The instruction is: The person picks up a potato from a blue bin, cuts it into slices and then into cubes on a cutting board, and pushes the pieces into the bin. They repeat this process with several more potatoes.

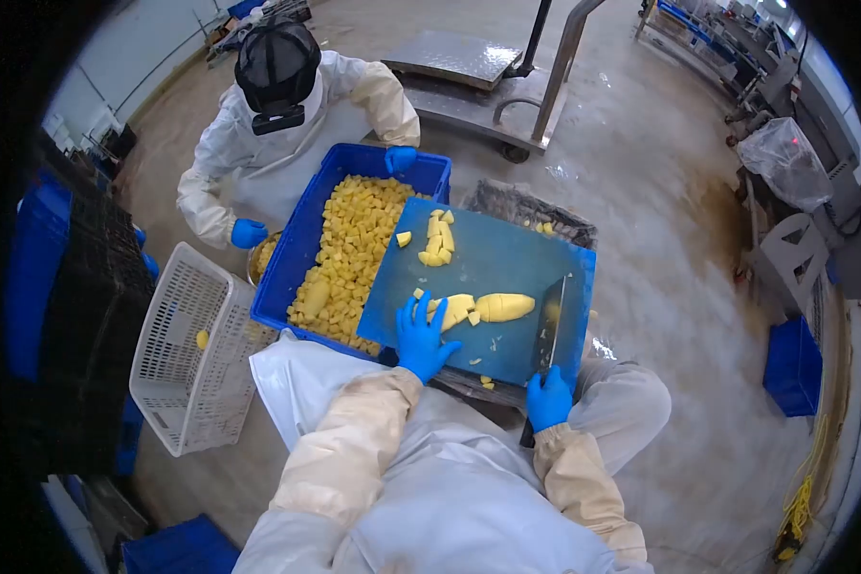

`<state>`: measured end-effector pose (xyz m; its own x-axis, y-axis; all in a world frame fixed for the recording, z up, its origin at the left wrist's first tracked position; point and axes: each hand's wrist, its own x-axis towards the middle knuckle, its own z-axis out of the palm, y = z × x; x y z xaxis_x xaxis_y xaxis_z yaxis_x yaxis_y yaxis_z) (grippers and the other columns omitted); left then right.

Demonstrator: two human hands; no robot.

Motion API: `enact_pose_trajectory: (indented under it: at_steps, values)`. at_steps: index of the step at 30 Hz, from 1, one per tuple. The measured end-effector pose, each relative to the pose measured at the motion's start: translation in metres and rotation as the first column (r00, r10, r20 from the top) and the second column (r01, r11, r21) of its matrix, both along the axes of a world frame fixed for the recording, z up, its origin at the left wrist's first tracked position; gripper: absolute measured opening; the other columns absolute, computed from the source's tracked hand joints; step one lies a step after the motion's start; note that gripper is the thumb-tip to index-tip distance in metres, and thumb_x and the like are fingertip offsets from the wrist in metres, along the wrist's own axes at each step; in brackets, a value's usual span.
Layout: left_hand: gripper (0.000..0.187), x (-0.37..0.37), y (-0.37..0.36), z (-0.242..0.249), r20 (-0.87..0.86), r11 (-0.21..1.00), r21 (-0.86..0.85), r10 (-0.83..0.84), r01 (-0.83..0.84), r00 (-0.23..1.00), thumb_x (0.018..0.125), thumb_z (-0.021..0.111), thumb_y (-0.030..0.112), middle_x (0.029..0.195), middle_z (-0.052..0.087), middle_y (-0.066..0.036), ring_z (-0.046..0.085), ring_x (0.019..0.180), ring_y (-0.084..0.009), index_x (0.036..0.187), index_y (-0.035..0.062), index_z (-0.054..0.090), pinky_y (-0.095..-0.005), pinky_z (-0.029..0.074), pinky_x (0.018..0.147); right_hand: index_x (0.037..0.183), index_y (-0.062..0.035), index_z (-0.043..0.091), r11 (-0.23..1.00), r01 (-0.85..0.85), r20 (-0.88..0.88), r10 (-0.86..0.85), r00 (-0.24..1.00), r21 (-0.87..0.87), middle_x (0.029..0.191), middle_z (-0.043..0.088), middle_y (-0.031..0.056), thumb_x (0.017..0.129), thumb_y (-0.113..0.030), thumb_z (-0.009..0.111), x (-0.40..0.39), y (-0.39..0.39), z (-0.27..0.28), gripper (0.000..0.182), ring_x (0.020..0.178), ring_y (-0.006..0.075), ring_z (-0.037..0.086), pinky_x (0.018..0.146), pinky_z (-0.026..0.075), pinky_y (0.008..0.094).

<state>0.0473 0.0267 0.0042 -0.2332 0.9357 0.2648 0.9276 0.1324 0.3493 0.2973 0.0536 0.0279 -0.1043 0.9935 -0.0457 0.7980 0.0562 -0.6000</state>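
A blue cutting board (521,249) lies tilted in front of me, one edge over a blue crate of diced potato. My left hand (423,342), in a blue glove, rests on it with spread fingers touching a cut potato (457,310). Beside that is a peeled potato piece (504,306), long and rounded. My right hand (548,400), also gloved, is closed round the handle of a knife (551,325). The broad blade points away from me near the board's right side, apart from the potato. More cut potato chunks (437,239) lie farther up the board.
The blue crate (434,170) of potato cubes stands at left, with another person's gloved hand (401,159) at its far rim. A white basket (182,354) stands left of it. Behind are a platform trolley (450,59) and, at far right, a blue bin (794,366).
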Motion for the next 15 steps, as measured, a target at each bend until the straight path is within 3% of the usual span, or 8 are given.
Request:
enact_pose_trajectory:
  at_steps: [5,8,12,15]
  values:
    - [0.066,0.009,0.018,0.0,-0.071,0.996,-0.077,0.04,-0.046,0.997,0.069,0.064,0.048,0.138,0.029,-0.012,0.024,0.127,-0.0355,0.129,0.0278,0.044,-0.0591,0.016,0.099,0.081,-0.0023,0.048,0.999,-0.047,0.028,0.047,0.999,-0.008,0.065,0.059,0.0208,0.081,-0.022,0.051,-0.031,-0.002,0.002,0.02,0.06,0.04,0.058,0.055,0.045,0.0492]
    - [0.059,-0.012,0.033,-0.02,-0.121,1.0,-0.015,-0.006,0.005,0.993,0.071,0.063,0.046,0.136,0.032,-0.012,0.025,0.127,-0.0341,0.125,0.0269,0.048,-0.0576,0.017,0.1,0.082,-0.0018,0.048,0.992,-0.099,0.029,0.101,0.994,-0.077,0.065,0.058,0.0214,0.081,-0.022,0.051,-0.053,-0.002,0.007,0.021,0.061,0.041,0.058,0.055,0.044,0.05]
    - [0.054,-0.038,0.046,-0.011,-0.071,0.999,0.013,-0.033,0.034,0.997,0.071,0.066,0.04,0.132,0.039,-0.011,0.03,0.124,-0.0327,0.121,0.0258,0.052,-0.0567,0.019,0.099,0.085,-0.0011,0.047,0.978,-0.194,-0.005,0.194,0.981,-0.077,0.065,0.058,0.0224,0.082,-0.024,0.051,-0.092,-0.002,0.003,0.024,0.063,0.0419,0.057,0.056,0.044,0.0513]
    - [0.051,-0.062,0.057,-0.02,-0.092,0.994,0.107,-0.01,0.02,0.996,0.067,0.07,0.03,0.121,0.048,-0.009,0.039,0.115,-0.0307,0.115,0.0201,0.057,-0.0473,0.029,0.095,0.086,-0.0011,0.046,0.976,-0.187,-0.094,0.177,0.98,-0.113,0.067,0.058,0.023,0.082,-0.026,0.051,-0.122,0.004,-0.001,0.025,0.064,0.0423,0.057,0.057,0.044,0.0509]
